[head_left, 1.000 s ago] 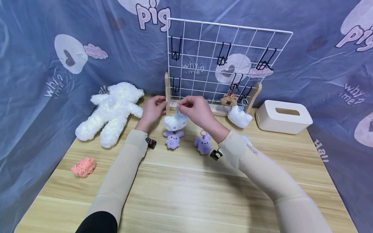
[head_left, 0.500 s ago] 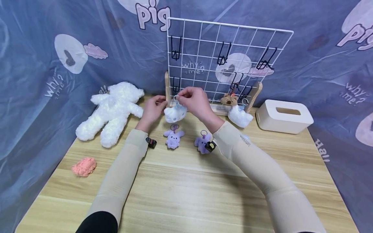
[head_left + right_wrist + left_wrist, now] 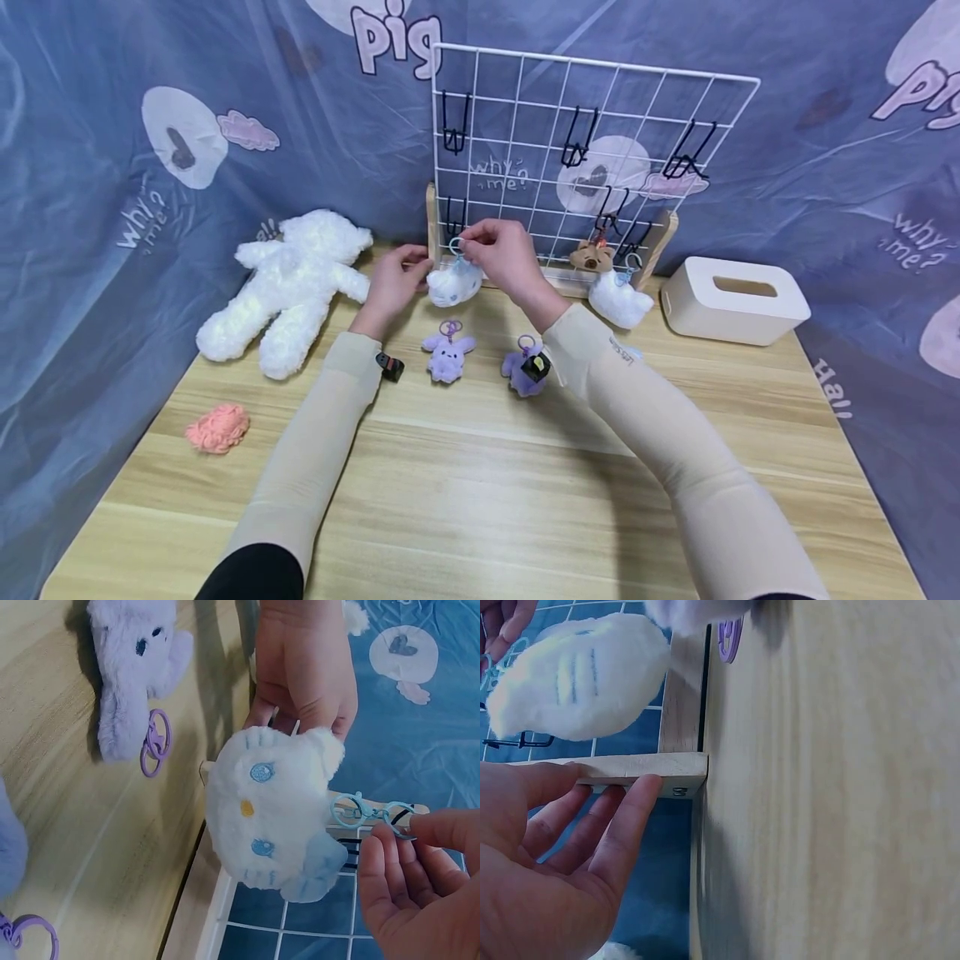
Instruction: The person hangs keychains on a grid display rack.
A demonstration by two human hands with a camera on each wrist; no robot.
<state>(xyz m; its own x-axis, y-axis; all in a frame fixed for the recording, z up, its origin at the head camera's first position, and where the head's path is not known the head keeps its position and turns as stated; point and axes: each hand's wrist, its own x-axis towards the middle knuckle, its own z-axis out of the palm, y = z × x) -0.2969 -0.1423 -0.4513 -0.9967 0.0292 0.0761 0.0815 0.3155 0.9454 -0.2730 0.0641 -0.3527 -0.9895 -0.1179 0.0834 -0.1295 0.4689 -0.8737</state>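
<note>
A white plush cat-head keychain [image 3: 270,806] with blue eyes and a blue bow hangs from a light blue key ring [image 3: 399,820]. My right hand [image 3: 504,257] pinches that ring between thumb and fingertips, in front of the rack's lower left. In the right wrist view, part of a black hook [image 3: 403,813] overlaps the ring. My left hand [image 3: 395,286] grips the left wooden post [image 3: 645,766] of the white wire grid rack [image 3: 517,158], thumb on one side and fingers on the other. Two purple plush keychains, one [image 3: 447,360] below the cat head, lie on the table.
More black hooks [image 3: 576,152] sit on the grid. At its lower right are a brown bear keychain [image 3: 591,257] and another white plush [image 3: 618,302]. A tissue box [image 3: 733,302] stands right; a white plush bear [image 3: 300,287] and pink scrunchie [image 3: 217,428] lie left.
My right hand has lifted the cat-head keychain slightly and brought its ring closer to the lower left hook. The left hand stays on the post.
</note>
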